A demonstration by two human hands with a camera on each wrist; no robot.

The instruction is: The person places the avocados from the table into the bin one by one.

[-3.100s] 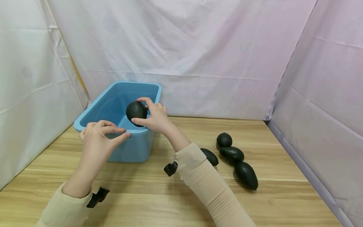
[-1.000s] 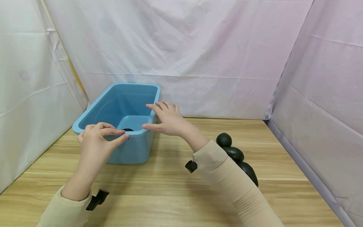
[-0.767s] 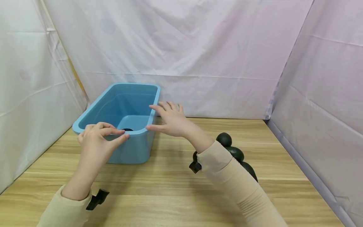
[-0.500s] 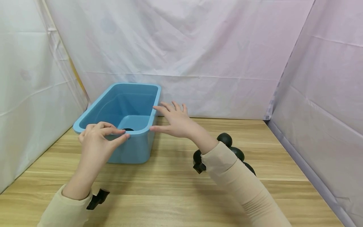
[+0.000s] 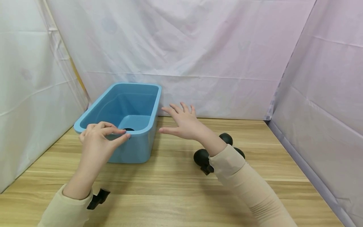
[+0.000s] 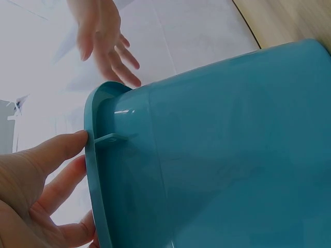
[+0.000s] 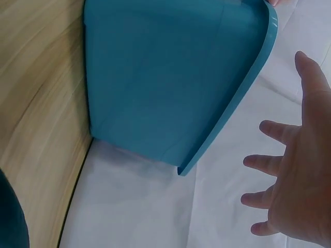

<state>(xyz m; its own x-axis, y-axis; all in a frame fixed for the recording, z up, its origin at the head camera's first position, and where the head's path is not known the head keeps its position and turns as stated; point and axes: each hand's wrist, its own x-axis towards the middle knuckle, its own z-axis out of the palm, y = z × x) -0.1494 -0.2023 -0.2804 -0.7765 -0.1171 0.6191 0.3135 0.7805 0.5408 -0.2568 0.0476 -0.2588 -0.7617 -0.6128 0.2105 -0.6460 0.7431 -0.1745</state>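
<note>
My left hand [image 5: 97, 138] pinches the near rim of a blue plastic tub [image 5: 130, 149], thumb in front and fingers over the edge. In the left wrist view, the thumb tip [image 6: 77, 137] lies right at that rim. A dark avocado [image 5: 128, 129] shows as a small sliver inside the tub, mostly hidden behind the near wall. To the right of the tub, my right hand [image 5: 184, 124] hangs in the air with its fingers spread and nothing in it. Under my right wrist, a blackish avocado [image 5: 200, 157] lies on the table, partly covered by the wrist camera.
Two more dark avocados stand out past my right forearm: a round-looking one [image 5: 226, 138] and one [image 5: 239, 152] partly behind the sleeve. The wooden table [image 5: 158, 195] is walled in by white cloth [image 5: 198, 47] at the back and sides.
About three seconds ago my right hand held an avocado over the tub; it let go of it inside. Since then the right hand has opened and drawn back rightward. The left hand has stayed on the rim.
</note>
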